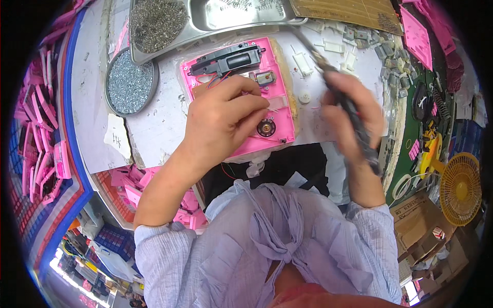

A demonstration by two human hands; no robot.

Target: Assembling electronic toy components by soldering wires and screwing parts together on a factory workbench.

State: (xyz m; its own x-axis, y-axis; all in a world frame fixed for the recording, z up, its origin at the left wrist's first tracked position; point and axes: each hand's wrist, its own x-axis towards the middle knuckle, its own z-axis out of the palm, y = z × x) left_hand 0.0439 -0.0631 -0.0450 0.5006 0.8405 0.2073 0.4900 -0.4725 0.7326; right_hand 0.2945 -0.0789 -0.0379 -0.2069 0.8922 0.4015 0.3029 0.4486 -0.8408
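Note:
A pink plastic housing [285, 97] lies on a padded support on the bench in front of me. It carries a black plastic mechanism [239, 60] with red wires, a small silver motor [265, 78] and a round dark disc [266, 127] with a brass-coloured centre. My left hand [226, 113] rests over the housing, its fingers pinched on a small white part [273, 109], mostly hidden. To the right, my right hand [354, 110] grips a long screwdriver [354, 118] with a black handle, smeared by motion. Its dark shaft slants up-left toward the metal tray [246, 25].
Small screws [156, 25] fill the tray's left part. A round dish [131, 82] holds more silvery screws. White plastic parts [302, 64] and small motors [395, 64] lie at right, near brown cardboard [354, 10]. Pink housings [38, 123] crowd the left; a yellow fan [460, 190] stands right.

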